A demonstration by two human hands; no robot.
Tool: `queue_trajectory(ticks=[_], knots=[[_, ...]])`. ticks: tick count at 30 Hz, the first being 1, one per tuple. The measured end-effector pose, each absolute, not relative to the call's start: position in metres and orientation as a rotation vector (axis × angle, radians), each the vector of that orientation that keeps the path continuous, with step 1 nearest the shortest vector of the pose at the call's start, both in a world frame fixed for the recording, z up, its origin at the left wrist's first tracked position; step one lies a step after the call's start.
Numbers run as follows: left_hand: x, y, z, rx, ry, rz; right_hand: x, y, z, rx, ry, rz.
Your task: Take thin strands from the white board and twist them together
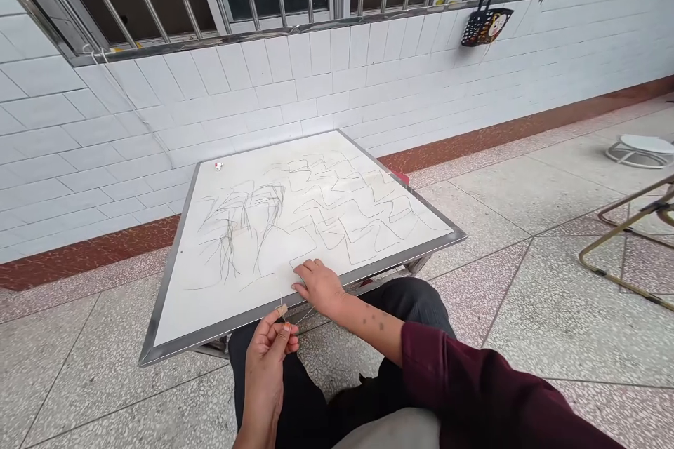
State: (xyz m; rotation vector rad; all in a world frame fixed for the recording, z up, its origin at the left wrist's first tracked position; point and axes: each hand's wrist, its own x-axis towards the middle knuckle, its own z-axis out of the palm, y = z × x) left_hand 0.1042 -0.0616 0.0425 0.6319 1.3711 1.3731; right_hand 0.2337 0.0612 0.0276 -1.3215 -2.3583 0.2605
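Observation:
My left hand (267,352) is in front of the table's near edge, thumb and fingers pinched on a thin, pale wire-like strand (281,297). A tan wrap (283,309) covers one of its fingertips. My right hand (322,286) rests on the front edge of the white tabletop (232,305), palm down, thumb apart from the fingers. Close to its fingertips lies a bent, thin dark strand (302,258). Many zigzag strands (347,210) are spread over the right half of the table. To the left is a tangled bunch of straighter strands (229,245).
A small white and red object (218,166) sits in the table's far left corner. Behind stands a white tiled wall (295,88) with a barred window. A patterned bag (484,26) hangs from the bars. At right are a round white stool (645,144) and a metal-framed piece (605,266).

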Motion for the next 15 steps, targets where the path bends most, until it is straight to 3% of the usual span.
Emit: queue_trajectory(ticks=[15], knots=[[0.104,-0.041,0.047,0.696,1.351,1.24,0.292,0.077,0.012,-1.436,-2.444,0.115]])
